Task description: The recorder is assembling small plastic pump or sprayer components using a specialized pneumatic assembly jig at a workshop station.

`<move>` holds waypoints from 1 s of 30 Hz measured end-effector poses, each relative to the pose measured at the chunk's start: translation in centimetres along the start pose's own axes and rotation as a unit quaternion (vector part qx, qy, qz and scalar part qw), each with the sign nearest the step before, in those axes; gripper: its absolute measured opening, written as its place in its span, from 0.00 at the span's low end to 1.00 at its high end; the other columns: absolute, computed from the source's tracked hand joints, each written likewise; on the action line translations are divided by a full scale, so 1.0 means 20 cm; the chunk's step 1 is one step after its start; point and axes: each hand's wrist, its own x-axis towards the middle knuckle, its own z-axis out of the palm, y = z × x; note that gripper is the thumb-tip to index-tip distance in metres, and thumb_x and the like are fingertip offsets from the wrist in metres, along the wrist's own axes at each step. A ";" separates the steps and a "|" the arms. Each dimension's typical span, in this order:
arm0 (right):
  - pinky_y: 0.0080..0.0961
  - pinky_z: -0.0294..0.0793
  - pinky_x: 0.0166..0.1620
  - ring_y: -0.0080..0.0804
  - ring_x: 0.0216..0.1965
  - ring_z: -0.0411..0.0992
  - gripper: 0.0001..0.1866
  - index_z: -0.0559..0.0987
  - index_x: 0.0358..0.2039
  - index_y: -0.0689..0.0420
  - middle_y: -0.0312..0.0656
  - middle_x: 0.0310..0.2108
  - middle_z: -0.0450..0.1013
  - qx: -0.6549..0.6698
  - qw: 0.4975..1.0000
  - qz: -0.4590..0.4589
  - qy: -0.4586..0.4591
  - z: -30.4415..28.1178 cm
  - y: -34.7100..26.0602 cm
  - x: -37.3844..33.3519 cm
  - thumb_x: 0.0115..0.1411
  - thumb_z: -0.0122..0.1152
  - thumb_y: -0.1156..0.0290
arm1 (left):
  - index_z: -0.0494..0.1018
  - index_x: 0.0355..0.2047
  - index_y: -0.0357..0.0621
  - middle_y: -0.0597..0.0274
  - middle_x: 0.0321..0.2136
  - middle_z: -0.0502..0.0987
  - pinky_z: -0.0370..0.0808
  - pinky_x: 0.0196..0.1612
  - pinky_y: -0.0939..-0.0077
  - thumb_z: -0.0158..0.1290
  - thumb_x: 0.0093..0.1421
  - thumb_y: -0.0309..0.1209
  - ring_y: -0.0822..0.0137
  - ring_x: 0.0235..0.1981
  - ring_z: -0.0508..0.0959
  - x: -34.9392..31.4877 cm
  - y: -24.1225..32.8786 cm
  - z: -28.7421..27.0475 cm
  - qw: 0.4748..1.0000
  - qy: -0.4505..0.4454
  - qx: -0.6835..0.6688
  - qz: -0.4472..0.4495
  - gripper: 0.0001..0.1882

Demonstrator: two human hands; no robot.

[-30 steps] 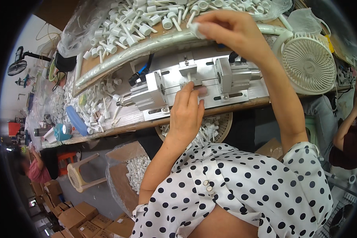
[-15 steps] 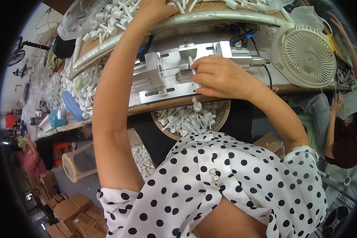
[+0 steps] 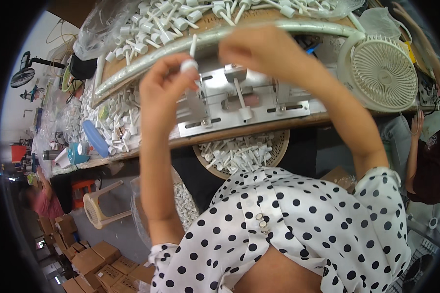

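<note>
Well, far left, brown cardboard cartons (image 3: 103, 256) sit stacked on the floor, their dark print too small for me to read. Next comes a cream stool (image 3: 97, 210), then, behind the forearm, a plastic-lined box (image 3: 183, 207) full of small white parts. On the bench, a smooth blue curved piece (image 3: 95, 138) lies beside a loose heap of white pieces (image 3: 127, 117). The left hand (image 3: 166, 80) is raised, thumb and fingers closed around the round cap of a white stemmed piece (image 3: 189, 65), its thin stem pointing up. Behind it, a raised board (image 3: 261, 17) with a film-wrapped rim carries many more. On the slotted, shiny metal fixture (image 3: 215, 90) lies a second white piece (image 3: 242, 100), cap toward the bench's front edge. Below that edge, a round beige basket (image 3: 282, 155) holds a pile of them. The right hand (image 3: 264, 51) hovers over the fixture, blurred, fingers bent; whether they grip anything I can't tell. Farthest right stands a ribbed white fan (image 3: 382, 75), its hub mark illegible.
</note>
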 end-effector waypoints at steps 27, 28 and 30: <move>0.25 0.70 0.31 0.29 0.28 0.71 0.13 0.76 0.32 0.62 0.41 0.26 0.72 0.228 0.894 0.298 0.243 -0.13 -0.04 -0.03 0.50 0.60 0.65 | 0.74 0.29 0.39 0.60 0.19 0.73 0.68 0.24 0.77 0.57 0.50 0.30 0.71 0.19 0.72 0.09 -0.06 0.22 0.888 0.054 0.309 0.337 0.09; 0.18 0.66 0.29 0.20 0.26 0.68 0.13 0.74 0.33 0.57 0.33 0.26 0.70 0.307 0.899 0.286 0.126 -0.15 -0.04 -0.07 0.51 0.62 0.64 | 0.74 0.29 0.39 0.59 0.17 0.72 0.68 0.24 0.75 0.56 0.51 0.33 0.67 0.19 0.73 0.18 -0.04 0.19 0.843 0.092 0.390 0.357 0.10; 0.11 0.65 0.31 0.15 0.29 0.67 0.10 0.73 0.34 0.59 0.31 0.27 0.69 0.341 0.900 0.265 0.053 -0.11 -0.09 -0.18 0.51 0.62 0.72 | 0.74 0.29 0.39 0.55 0.18 0.73 0.67 0.25 0.72 0.56 0.50 0.42 0.59 0.21 0.73 0.41 -0.02 0.18 0.793 0.137 0.430 0.410 0.17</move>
